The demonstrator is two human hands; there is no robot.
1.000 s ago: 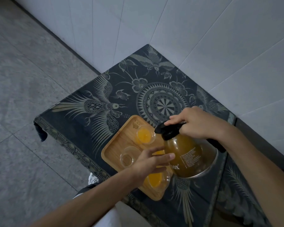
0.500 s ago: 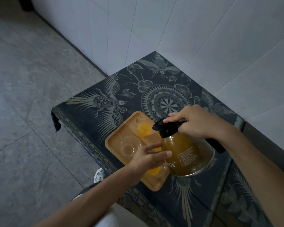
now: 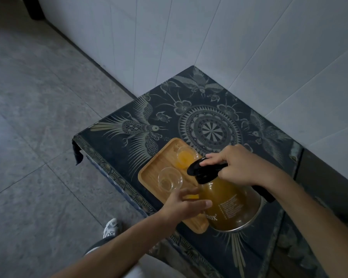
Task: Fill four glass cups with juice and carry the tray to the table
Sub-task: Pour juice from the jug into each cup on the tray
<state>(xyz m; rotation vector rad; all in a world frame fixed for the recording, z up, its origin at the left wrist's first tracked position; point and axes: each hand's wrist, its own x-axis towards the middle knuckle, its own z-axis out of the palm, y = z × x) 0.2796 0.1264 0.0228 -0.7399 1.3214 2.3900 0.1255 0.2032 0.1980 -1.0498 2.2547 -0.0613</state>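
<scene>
Gripping jug handle (image 3: 213, 169), right hand (image 3: 237, 165)

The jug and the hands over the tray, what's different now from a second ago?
The left hand has eased back off the jug toward the near cups, fingers spread, gripping nothing. The view itself drifted, so the table sits lower right. Unchanged: the right hand grips the jug's black top, the jug tilts over the wooden tray, one far cup holds juice, and the near-left cup is empty.

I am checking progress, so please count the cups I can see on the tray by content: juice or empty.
Cups with juice: 2, far cup and one partly hidden by the left hand
Empty cups: 1
Total visible: 3
</scene>
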